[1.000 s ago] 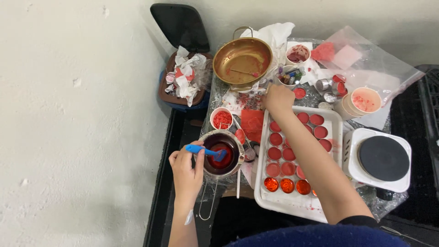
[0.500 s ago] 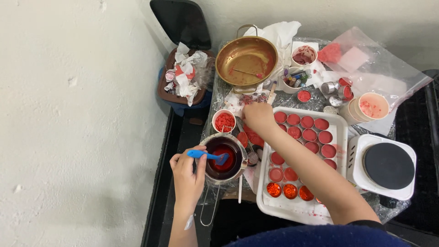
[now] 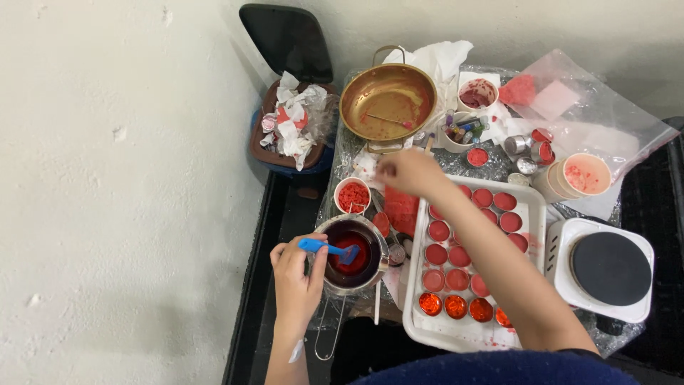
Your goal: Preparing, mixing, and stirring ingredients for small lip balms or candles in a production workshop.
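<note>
Blue spatula (image 3: 329,249) tip sunk in red liquid (image 3: 354,251).

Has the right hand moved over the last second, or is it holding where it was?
Yes. The right hand has pulled left, off the white tray of red tins toward the small cup of red bits, below the brass pan.

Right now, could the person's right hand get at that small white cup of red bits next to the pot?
Probably yes. The right hand hovers just beside the white cup of red bits, whose open top has nothing over it. The left hand is busy lower down, holding a blue spatula in the pot of red liquid.
</note>
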